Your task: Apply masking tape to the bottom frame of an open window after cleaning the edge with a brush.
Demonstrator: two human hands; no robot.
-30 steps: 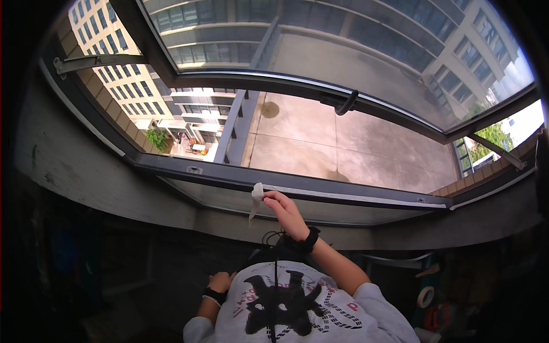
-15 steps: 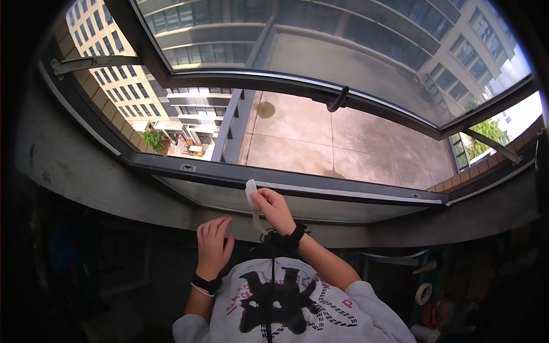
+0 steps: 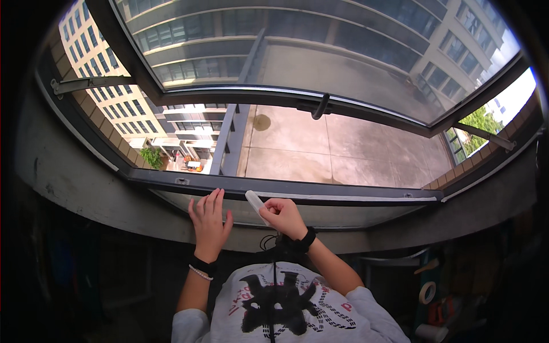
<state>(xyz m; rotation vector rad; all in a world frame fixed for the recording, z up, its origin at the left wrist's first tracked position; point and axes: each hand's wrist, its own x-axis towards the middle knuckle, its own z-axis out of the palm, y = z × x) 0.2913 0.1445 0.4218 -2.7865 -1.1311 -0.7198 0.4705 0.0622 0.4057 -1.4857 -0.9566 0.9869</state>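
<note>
My right hand (image 3: 285, 218) is closed in a pinch on a whitish, flexible strip (image 3: 255, 202). The strip's upper end meets the lower window frame (image 3: 160, 178), and its lower part passes behind my fingers. A white line of similar material (image 3: 366, 196) runs along that frame to the right. To the left, my left hand (image 3: 210, 224) is raised with its fingers apart and holds nothing. Its fingertips reach the lower edge of the dark frame; I cannot tell whether they touch it.
The window sash (image 3: 229, 95) is tilted outward, its black handle (image 3: 322, 107) at the bottom. Metal stays (image 3: 94, 84) brace it at both sides. Outside are a concrete terrace and buildings. A tape roll (image 3: 427, 292) and a red tool (image 3: 440, 310) sit in shadow at lower right.
My left hand has moved up to the window frame. My right hand has shifted slightly right and down, and the strip in it now slants more.
</note>
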